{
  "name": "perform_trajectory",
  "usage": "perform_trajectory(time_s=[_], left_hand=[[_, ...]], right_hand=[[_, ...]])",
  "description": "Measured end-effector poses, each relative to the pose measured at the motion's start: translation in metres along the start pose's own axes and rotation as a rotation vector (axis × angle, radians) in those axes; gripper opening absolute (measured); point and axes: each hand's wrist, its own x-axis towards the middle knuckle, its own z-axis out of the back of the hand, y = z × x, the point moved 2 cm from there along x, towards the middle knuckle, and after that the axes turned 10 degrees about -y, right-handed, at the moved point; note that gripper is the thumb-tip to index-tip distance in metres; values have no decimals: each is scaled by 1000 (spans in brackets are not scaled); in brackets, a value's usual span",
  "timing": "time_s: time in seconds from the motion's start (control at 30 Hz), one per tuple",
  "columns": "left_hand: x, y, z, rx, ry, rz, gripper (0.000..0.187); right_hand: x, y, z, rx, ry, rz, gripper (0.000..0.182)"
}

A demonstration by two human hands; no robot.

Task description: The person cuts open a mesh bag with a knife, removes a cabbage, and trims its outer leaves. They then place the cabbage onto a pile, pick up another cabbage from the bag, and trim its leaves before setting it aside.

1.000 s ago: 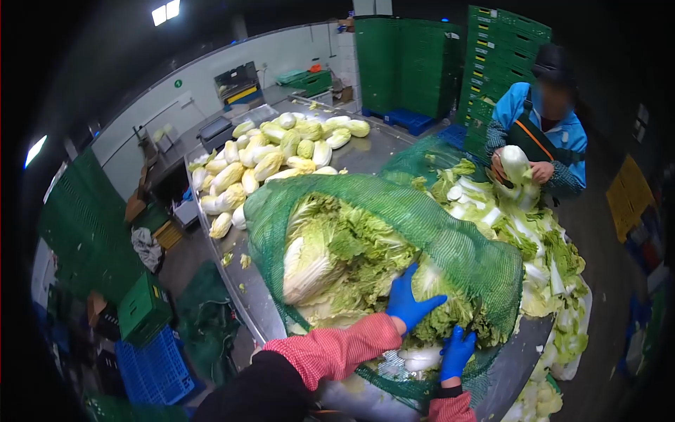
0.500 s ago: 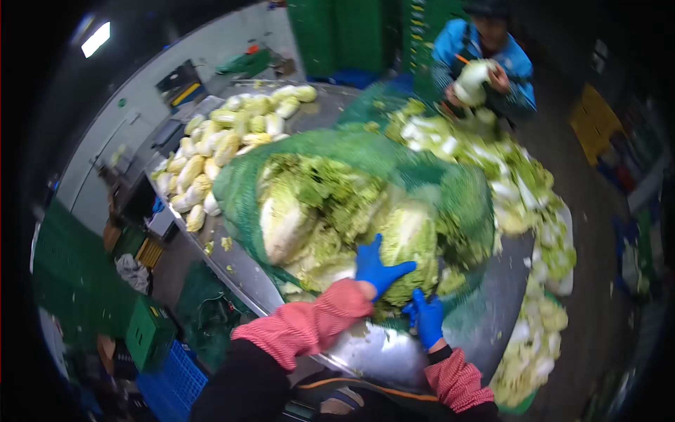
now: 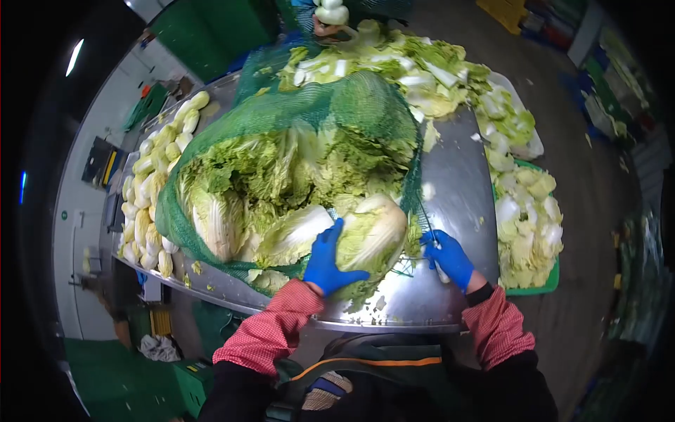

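Note:
In a blue glove, my left hand [image 3: 330, 261] lies with spread fingers against the left side of a large napa cabbage [image 3: 376, 232] at the mouth of a green mesh bag [image 3: 260, 116]. My right hand [image 3: 450, 260], also gloved in blue, is to the right of this cabbage. Its fingers are curled round a small tool with a pale handle [image 3: 441, 271]; the rest of the tool is hard to make out. More leafy cabbages [image 3: 214, 221] fill the open bag on the metal table [image 3: 460, 176].
Trimmed cabbages [image 3: 151, 186] are piled on the table's left side. Loose leaves [image 3: 422, 70] lie at the back, and a green crate of leaves [image 3: 527, 235] stands at the right. Across the table, another person's hand [image 3: 327, 29] holds a white cabbage.
The view has shifted down and to the right. The cabbage by my left hand now lies at the bag's mouth with its pale base showing. My right hand is farther from my left.

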Motion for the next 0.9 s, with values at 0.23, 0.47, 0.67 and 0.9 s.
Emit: perform_trajectory(time_s=[0.23, 0.47, 0.67, 0.9], left_hand=[[4, 41, -1, -248, 72, 13, 122], [9, 60, -11, -378, 101, 8, 121], [26, 47, -8, -307, 144, 38, 118], [23, 50, -7, -338, 122, -28, 117]], right_hand=[[-13, 30, -9, -464, -115, 191, 30], [18, 41, -36, -748, -55, 336, 25], [58, 25, -40, -899, 40, 218, 23], [55, 27, -42, -911, 78, 157, 26]])
